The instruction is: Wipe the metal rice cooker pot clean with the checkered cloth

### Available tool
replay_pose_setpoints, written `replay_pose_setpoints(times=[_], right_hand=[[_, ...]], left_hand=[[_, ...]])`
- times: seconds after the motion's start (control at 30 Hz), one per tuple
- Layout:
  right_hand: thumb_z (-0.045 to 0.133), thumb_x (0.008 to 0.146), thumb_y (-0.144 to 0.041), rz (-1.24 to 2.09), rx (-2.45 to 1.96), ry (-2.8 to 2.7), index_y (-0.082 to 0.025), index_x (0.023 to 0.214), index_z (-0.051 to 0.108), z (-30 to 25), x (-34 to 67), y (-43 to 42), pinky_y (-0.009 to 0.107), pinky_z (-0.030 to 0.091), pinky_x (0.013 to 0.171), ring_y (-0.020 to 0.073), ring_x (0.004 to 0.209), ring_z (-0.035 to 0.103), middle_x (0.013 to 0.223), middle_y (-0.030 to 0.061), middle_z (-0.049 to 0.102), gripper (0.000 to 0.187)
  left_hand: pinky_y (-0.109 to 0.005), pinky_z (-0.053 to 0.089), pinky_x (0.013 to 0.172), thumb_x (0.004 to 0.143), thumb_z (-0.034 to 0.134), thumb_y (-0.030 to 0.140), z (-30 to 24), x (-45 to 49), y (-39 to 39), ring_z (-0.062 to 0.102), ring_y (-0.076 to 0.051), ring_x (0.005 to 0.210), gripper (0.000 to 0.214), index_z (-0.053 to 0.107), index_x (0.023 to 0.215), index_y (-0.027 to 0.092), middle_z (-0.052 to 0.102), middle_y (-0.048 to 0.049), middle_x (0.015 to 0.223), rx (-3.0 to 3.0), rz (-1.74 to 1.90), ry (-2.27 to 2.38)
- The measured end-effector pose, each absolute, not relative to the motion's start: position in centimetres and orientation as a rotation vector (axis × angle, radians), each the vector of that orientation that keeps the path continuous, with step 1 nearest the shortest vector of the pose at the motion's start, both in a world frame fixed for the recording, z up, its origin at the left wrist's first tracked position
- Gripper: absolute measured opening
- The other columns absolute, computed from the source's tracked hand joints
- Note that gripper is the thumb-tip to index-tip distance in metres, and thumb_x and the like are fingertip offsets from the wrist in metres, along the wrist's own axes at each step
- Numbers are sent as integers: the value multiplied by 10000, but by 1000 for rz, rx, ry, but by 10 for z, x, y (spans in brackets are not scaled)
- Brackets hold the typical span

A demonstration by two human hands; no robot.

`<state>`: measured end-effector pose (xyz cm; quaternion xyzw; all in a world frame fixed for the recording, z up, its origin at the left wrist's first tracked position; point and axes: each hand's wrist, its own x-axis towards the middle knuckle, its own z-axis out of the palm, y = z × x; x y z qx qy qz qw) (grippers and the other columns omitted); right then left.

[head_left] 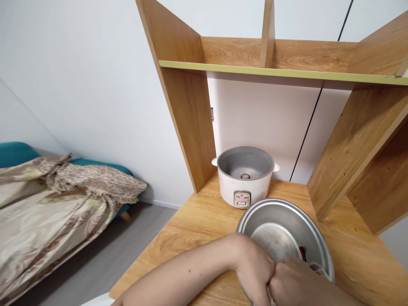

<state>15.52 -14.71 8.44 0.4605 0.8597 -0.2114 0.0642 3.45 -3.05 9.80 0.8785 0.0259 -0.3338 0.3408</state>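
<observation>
Both my hands meet, fingers closed, over the near part of a round metal pot (274,229) with a wide rim. My left hand (255,263) is bent down at the wrist and presses against my right hand (296,280). Bunched between them is a pale, crumpled cloth (318,268), mostly hidden; a bit shows below the knuckles and another beyond the right hand. A small dark red piece (302,253) shows against the pot's inner wall. Behind the pot stands a white rice cooker body (229,191), lidless, with a grey inside and a front switch panel.
The wooden desk (178,229) carries the pot and cooker. A wooden shelf (255,72) spans above, with upright side panels (191,127) left and right. To the left, beyond the grey floor (127,238), is a teal sofa with a patterned cover (89,182).
</observation>
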Motion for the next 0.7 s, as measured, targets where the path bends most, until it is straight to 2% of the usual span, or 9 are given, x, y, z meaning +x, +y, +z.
replay_pose_setpoints(times=[0.07, 0.2, 0.27, 0.43, 0.5, 0.7], right_hand=[[653, 1030, -444, -633, 1398, 2583, -214, 791, 720, 88, 155, -148, 364, 237, 526, 134, 535, 387, 828, 11, 822, 339], [720, 962, -444, -917, 1457, 2539, -240, 950, 803, 81, 161, -147, 304, 340, 548, 154, 651, 568, 950, 18, 865, 221], [740, 928, -442, -1029, 1463, 2517, -270, 1045, 827, 80, 163, -147, 290, 369, 552, 168, 694, 609, 994, 14, 873, 225], [621, 1025, -520, -852, 1439, 2558, -218, 925, 802, 89, 158, -147, 322, 309, 526, 141, 594, 483, 918, 36, 846, 367], [630, 1022, -553, -810, 1440, 2542, -208, 902, 794, 89, 157, -147, 329, 305, 524, 134, 574, 458, 905, 37, 845, 401], [674, 972, -492, -948, 1449, 2605, -243, 1023, 834, 63, 168, -147, 292, 369, 560, 148, 670, 580, 987, 17, 865, 300]], left_hand=[[-359, 498, 609, 624, 975, 510, 98, 33, -30, 609, -232, 565, 444, 616, 480, 294, 597, 33, 502, 2286, -819, 68], [-364, 515, 643, 618, 972, 517, 103, 34, -30, 629, -241, 597, 455, 596, 485, 298, 589, 35, 510, 2289, -861, 78], [-368, 525, 663, 595, 986, 503, 105, 35, -31, 636, -246, 607, 465, 582, 489, 298, 578, 38, 510, 2293, -924, 94], [-365, 531, 665, 599, 988, 520, 104, 37, -32, 641, -245, 605, 473, 590, 481, 295, 586, 33, 505, 2286, -930, 105], [-356, 526, 653, 621, 977, 535, 103, 37, -32, 646, -237, 603, 451, 621, 486, 292, 617, 32, 519, 2266, -882, 86], [-352, 524, 637, 583, 1004, 454, 103, 35, -31, 648, -232, 593, 405, 641, 512, 289, 625, 47, 536, 2260, -909, 100]])
